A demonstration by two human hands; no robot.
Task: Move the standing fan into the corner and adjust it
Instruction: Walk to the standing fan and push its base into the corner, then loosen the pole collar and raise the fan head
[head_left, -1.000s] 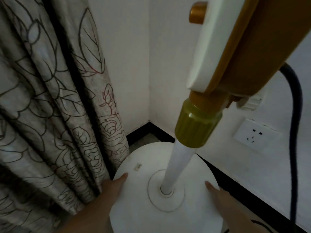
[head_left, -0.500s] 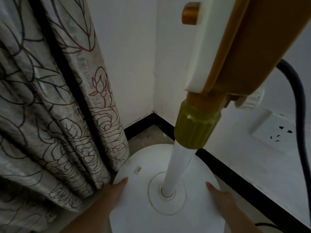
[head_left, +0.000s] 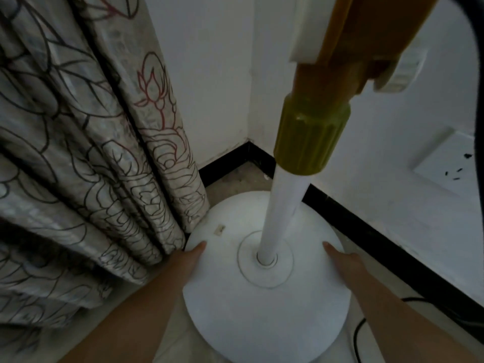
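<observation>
Down in the corner, fan: round white plastic base of the standing fan sits on the floor, just short of the black skirting board
Pole: white upright pole rises from the base centre into an olive-yellow ribbed collar
Left grip: my left hand grasps the base's left rim, beside the grey flower-patterned curtain
Right grip: my right hand grasps the right rim
Wall: white socket on the right

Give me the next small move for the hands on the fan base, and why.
Probably a short push toward the corner: both hands, left hand and right hand, flank the round base, bare floor remains ahead, and the curtain crowds its left edge.
</observation>
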